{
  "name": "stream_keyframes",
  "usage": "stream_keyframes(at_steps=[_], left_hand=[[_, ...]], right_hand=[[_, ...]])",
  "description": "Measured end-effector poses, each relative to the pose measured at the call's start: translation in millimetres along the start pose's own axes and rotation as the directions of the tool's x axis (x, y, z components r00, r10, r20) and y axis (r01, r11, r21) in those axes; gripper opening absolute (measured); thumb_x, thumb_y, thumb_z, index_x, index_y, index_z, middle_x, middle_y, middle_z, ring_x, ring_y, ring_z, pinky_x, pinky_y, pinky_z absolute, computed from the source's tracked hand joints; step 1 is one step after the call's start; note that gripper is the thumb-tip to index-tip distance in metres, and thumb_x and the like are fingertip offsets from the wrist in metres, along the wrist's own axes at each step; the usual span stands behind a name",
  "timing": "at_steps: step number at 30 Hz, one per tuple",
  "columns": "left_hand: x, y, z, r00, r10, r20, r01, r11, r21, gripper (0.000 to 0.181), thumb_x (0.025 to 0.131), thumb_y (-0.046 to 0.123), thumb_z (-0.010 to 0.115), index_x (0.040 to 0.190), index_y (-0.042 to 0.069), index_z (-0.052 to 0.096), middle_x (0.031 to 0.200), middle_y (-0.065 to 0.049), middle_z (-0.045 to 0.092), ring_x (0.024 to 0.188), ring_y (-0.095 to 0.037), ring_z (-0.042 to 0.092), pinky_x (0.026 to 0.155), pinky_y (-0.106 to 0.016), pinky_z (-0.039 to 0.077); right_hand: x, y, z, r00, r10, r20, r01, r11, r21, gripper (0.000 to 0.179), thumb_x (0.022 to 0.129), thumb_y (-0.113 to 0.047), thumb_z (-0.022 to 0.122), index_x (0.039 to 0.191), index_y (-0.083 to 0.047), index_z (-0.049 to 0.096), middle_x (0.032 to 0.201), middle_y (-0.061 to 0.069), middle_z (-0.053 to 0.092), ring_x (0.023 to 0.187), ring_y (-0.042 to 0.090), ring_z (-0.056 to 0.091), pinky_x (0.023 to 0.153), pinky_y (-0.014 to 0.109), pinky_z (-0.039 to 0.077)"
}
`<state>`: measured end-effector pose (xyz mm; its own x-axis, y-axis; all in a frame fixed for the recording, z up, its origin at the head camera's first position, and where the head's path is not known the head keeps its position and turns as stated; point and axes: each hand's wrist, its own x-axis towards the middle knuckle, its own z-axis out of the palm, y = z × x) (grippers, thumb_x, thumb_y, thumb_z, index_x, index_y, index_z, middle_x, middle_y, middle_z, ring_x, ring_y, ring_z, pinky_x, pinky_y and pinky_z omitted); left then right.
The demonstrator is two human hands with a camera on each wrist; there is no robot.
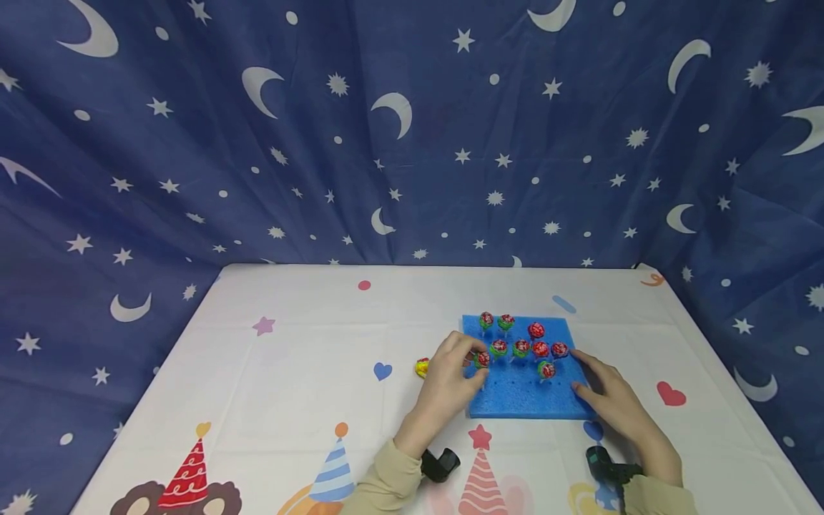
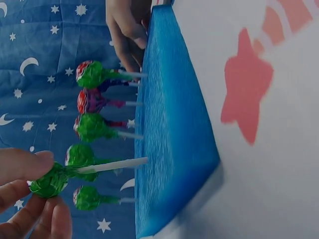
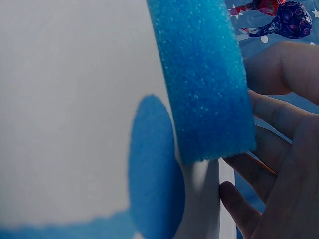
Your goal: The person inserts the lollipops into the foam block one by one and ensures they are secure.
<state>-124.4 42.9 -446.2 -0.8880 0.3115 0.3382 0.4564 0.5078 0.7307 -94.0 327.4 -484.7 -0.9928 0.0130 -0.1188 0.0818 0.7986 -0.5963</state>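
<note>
My left hand (image 1: 447, 379) pinches a green-wrapped lollipop (image 2: 51, 183) by its candy head between thumb and fingers. Its white stick (image 2: 114, 165) points at the blue foam board (image 1: 528, 404), the tip right at the board's top surface near its left side. Several other lollipops (image 1: 521, 348) stand upright in the board, in green, red and purple wrappers. My right hand (image 1: 614, 400) lies along the board's right edge, fingers extended and thumb apart, fingertips right at the foam's side. In the right wrist view, part of those fingers is hidden behind the foam board (image 3: 209, 99).
A yellow-wrapped piece (image 1: 421, 368) lies on the table just left of my left hand, partly covered by it. Small holes (image 1: 508, 384) mark the foam's front part. The white tablecloth (image 1: 309, 372) has printed party shapes, and a blue star-and-moon curtain (image 1: 438, 193) hangs behind.
</note>
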Motion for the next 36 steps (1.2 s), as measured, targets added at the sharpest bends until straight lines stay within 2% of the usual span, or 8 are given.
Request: stream_keyframes(at_steps=[6,14,23,30,36], left_hand=[[2.3,4.3,9.7,0.999,0.042,-0.012,-0.042,0.999,0.000,0.028,0.082,0.012,0.075,0.107,0.014,0.064,0.104,0.001,0.058,0.087,-0.014,0.055,0.072,-0.013,0.045],[6.0,5.8,21.1,0.997,0.071,-0.027,-0.072,0.997,-0.031,0.026,0.081,0.010,0.076,0.104,0.013,0.064,0.099,-0.001,0.056,0.086,-0.017,0.057,0.073,-0.017,0.050],[6.5,8.9,30.8,0.991,0.124,-0.042,-0.126,0.990,-0.061,0.026,0.080,0.007,0.076,0.102,0.012,0.062,0.099,-0.001,0.054,0.088,-0.013,0.058,0.078,-0.015,0.051],[8.8,11.5,34.0,0.989,0.143,-0.035,-0.144,0.989,-0.040,0.026,0.081,0.010,0.076,0.103,0.013,0.062,0.099,0.000,0.054,0.087,-0.013,0.056,0.075,-0.018,0.052],[9.3,11.0,36.9,0.986,0.164,-0.022,-0.164,0.986,0.002,0.027,0.081,0.011,0.076,0.104,0.014,0.062,0.100,0.001,0.055,0.087,-0.011,0.053,0.073,-0.011,0.044]], right_hand=[[-0.5,0,0,1.000,0.001,0.002,-0.001,1.000,0.009,0.064,0.094,-0.030,0.056,0.148,-0.007,0.031,0.149,0.031,0.029,0.135,0.057,0.023,0.099,0.077,0.023],[0.9,1,0,1.000,0.002,0.000,-0.002,1.000,-0.007,0.064,0.095,-0.031,0.056,0.148,-0.007,0.031,0.149,0.031,0.030,0.134,0.057,0.025,0.099,0.076,0.025],[1.7,2,0,1.000,0.007,-0.001,-0.007,1.000,-0.018,0.064,0.094,-0.031,0.056,0.149,-0.007,0.031,0.149,0.031,0.030,0.134,0.057,0.025,0.099,0.076,0.025],[1.7,1,0,1.000,0.013,0.006,-0.013,1.000,-0.007,0.064,0.095,-0.031,0.056,0.149,-0.007,0.031,0.149,0.031,0.029,0.134,0.056,0.024,0.099,0.076,0.024],[1.6,1,0,1.000,0.016,0.007,-0.016,1.000,-0.006,0.064,0.095,-0.031,0.056,0.149,-0.007,0.030,0.150,0.031,0.029,0.134,0.057,0.024,0.099,0.076,0.024]])
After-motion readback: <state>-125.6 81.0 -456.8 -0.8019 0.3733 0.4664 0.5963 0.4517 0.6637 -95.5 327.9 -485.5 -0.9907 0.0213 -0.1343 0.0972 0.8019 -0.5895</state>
